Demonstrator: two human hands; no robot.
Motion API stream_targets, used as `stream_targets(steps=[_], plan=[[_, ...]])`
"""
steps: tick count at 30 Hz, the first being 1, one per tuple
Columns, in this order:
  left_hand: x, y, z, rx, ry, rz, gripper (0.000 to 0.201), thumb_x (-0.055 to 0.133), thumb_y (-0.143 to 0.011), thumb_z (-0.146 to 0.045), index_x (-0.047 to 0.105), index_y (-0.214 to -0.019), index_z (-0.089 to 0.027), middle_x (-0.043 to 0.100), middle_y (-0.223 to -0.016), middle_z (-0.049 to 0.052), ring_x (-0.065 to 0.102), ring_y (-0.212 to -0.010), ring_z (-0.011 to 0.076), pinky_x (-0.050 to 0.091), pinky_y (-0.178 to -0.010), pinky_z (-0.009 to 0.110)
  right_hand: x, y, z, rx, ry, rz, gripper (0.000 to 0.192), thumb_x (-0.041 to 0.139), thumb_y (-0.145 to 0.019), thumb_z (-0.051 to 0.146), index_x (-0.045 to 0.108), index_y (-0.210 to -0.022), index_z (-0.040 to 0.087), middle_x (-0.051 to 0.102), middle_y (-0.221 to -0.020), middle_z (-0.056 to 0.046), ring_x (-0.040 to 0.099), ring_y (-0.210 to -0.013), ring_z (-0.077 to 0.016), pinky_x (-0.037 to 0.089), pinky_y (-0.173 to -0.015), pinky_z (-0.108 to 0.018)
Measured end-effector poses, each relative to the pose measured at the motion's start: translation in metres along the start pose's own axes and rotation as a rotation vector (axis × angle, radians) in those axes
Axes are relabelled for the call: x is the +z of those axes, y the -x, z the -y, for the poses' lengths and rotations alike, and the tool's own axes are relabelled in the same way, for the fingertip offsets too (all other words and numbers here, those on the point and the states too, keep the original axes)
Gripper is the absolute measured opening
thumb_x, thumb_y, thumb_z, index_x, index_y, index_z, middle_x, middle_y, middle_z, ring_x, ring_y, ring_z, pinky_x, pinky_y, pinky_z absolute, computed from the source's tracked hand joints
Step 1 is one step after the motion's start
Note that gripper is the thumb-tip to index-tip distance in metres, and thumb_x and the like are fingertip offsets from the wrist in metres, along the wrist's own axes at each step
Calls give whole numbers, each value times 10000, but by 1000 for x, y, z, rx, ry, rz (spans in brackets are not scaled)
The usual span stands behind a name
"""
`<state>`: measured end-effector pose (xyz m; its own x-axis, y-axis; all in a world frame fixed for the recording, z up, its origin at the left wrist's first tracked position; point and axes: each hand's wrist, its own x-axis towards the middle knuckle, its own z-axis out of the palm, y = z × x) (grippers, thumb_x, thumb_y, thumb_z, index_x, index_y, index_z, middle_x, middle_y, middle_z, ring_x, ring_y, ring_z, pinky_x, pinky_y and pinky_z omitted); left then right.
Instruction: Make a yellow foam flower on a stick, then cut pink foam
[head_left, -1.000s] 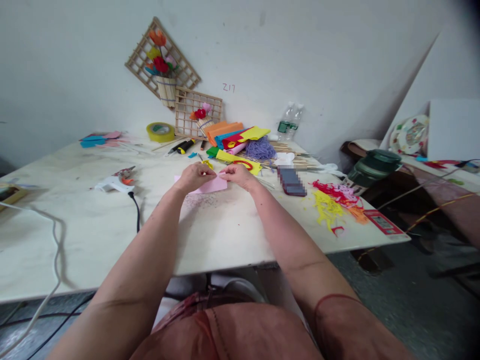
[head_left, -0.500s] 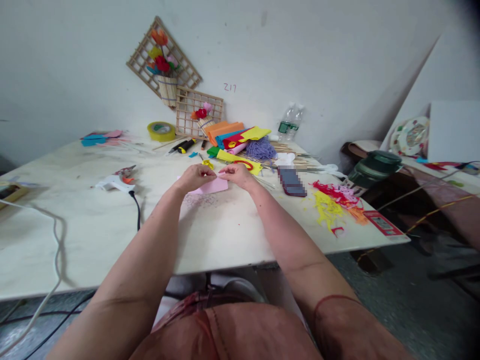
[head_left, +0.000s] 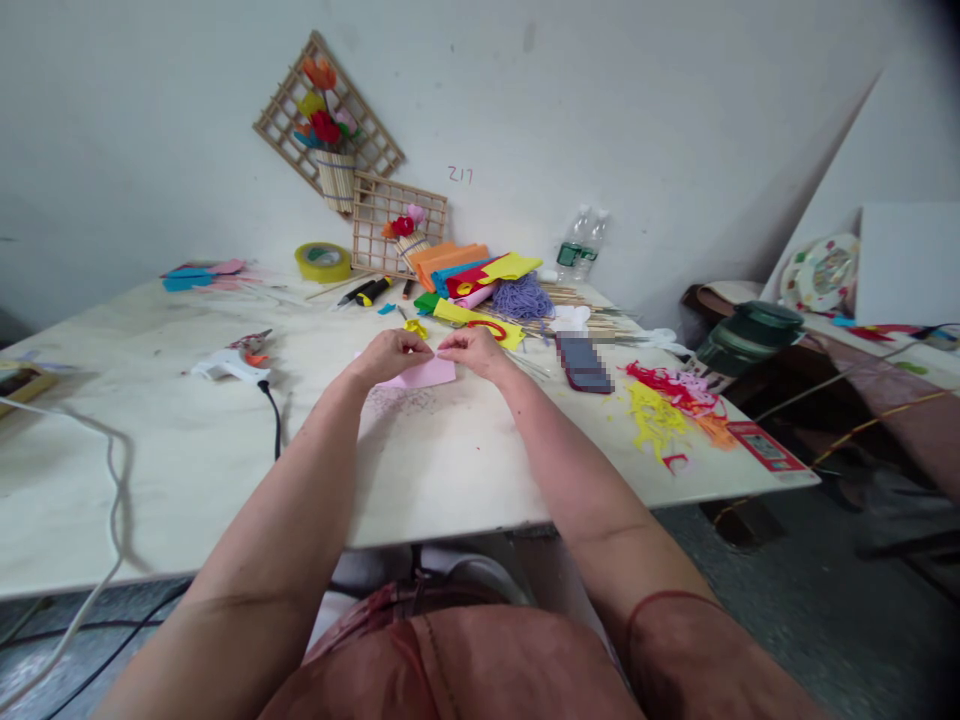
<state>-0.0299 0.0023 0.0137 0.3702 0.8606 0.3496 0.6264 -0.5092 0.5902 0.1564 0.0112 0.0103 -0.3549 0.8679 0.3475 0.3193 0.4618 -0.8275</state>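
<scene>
Far left of both grips, a wooden-edged box (head_left: 37, 388) sat on the pale counter (head_left: 442, 490), with a white cable (head_left: 114, 500) snaking past it toward the near edge. Blue and pink cut pieces (head_left: 191, 280) lay beyond and left of the left grip; closer to it, on the same side, rested a white glue gun (head_left: 225, 366) with a black cord. Leftward and well beyond that grip, a larger lattice (head_left: 379, 143) with colourful flowers leaned at the wall, above a roll of yellow tape (head_left: 322, 262).

The left grip (head_left: 394, 354) was pinched on the upper part of a pink sheet (head_left: 426, 374), which lay below and between the two grips, one corner showing left of the left one. A smaller flowered lattice (head_left: 364, 235) stood behind them. The right grip (head_left: 474, 352) was also pinched at the sheet's upper edge, its fingertips just beside the other's.

Beyond the right grip were folded coloured sheets (head_left: 450, 266) and purple yarn (head_left: 523, 297). Right of it lay a dark phone (head_left: 583, 364), partly pixelated; farther right, yellow scraps (head_left: 654, 415), a green-lidded jar (head_left: 750, 335) and a red card (head_left: 771, 447).
</scene>
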Motion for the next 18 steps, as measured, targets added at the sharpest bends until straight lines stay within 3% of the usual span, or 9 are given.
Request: stream_targets(steps=[18], plan=[[2,-3,8,21,-80,10,252,584,-664,-415,698,-728,-200,656,-747,34,535,-683,153,403,-620,256,0,-5,-14,-106,312,40,115,610,-709,212,704,-685,152,610,-617,3,510,-599,-105,316,-566,-191]])
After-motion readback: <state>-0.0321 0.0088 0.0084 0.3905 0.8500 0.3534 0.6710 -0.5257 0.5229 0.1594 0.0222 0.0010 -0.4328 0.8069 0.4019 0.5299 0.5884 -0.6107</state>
